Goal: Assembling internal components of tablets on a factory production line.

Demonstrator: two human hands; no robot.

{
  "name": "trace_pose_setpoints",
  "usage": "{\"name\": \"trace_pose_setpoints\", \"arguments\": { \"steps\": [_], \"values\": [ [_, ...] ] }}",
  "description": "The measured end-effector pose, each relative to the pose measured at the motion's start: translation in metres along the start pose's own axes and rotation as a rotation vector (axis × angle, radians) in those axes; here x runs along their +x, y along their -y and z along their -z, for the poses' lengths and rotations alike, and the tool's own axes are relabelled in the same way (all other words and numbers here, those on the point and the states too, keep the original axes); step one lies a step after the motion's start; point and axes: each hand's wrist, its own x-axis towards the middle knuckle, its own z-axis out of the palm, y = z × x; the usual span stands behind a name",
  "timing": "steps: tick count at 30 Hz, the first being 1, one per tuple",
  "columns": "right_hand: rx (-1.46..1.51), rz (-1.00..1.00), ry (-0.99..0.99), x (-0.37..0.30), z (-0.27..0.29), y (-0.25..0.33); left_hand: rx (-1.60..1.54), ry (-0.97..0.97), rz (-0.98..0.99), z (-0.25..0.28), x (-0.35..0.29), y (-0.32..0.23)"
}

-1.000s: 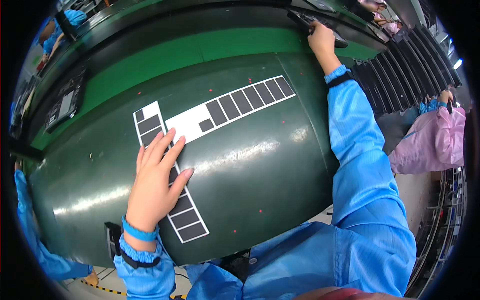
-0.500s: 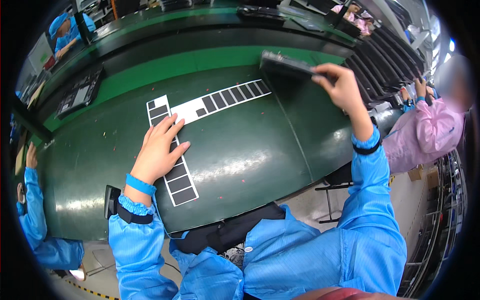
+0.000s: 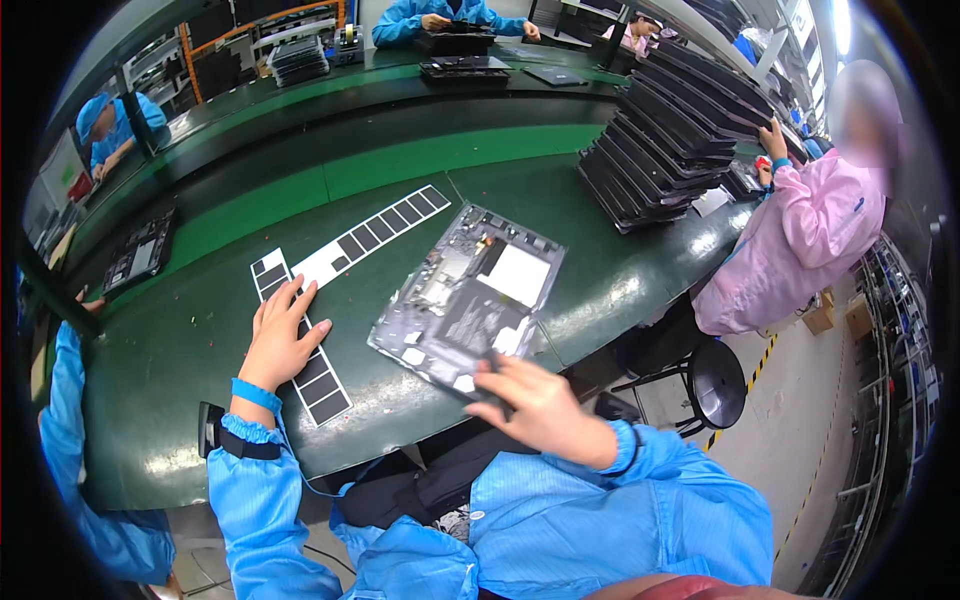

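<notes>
My left hand lies with its fingers spread on a white strip of black rectangular stickers. A second such strip slants away from it toward the far right, its near end by my fingertips. An opened laptop base, with its circuit boards and dark battery showing, is right of the strips, over the green table. My right hand pinches the base's near edge, thumb below and fingers above, slightly smeared by motion. Whether the base rests fully on the table I cannot tell.
A tall, leaning stack of black laptop parts stands at the far right, beside a person in pink. Another open laptop base lies at the far left. A round black stool stands beyond the table's right edge.
My right hand has brought the laptop base from the far right down toward me, and its inner side now shows. My left hand stays on the strip. The view has turned right.
</notes>
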Motion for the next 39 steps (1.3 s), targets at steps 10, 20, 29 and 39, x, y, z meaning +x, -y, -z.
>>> {"name": "trace_pose_setpoints", "arguments": {
  "steps": [10,20,29,39],
  "values": [
    [0.368,-0.248,-0.076,0.094,0.033,-0.156,0.017,-0.09,-0.106,-0.022,0.013,0.017],
    [0.617,-0.472,-0.057,0.077,0.0,-0.176,-0.15,-0.378,-0.097,-0.008,0.003,-0.02],
    [0.667,-0.544,-0.147,0.036,0.0,-0.113,-0.766,-0.078,0.252,-0.026,-0.024,-0.072],
    [0.705,-0.255,-0.134,0.109,0.026,-0.116,0.006,-0.144,0.066,0.01,0.012,-0.062]
  ]
}}
